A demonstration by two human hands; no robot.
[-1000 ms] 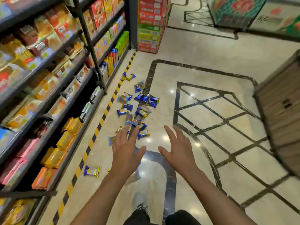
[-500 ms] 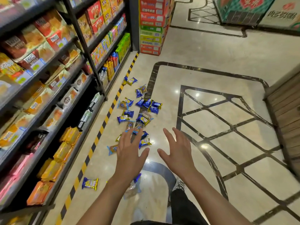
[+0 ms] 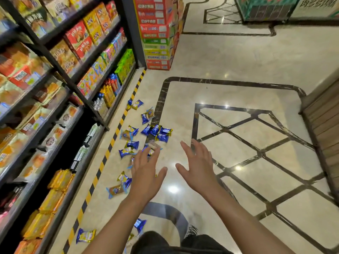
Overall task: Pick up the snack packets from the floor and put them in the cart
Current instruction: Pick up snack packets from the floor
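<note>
We're in a shop aisle: tall black metal shelves point(image 3: 60, 74) crammed with bright boxed and bagged snacks, stacked red, green and yellow cartons point(image 3: 157, 33), polished beige marble floor point(image 3: 229, 57).

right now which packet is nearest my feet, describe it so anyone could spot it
Follow the yellow-and-black floor stripe toward the bottom of the view. Just right of it lies a blue-and-yellow snack packet, alone, well apart from the main cluster farther up.
</note>
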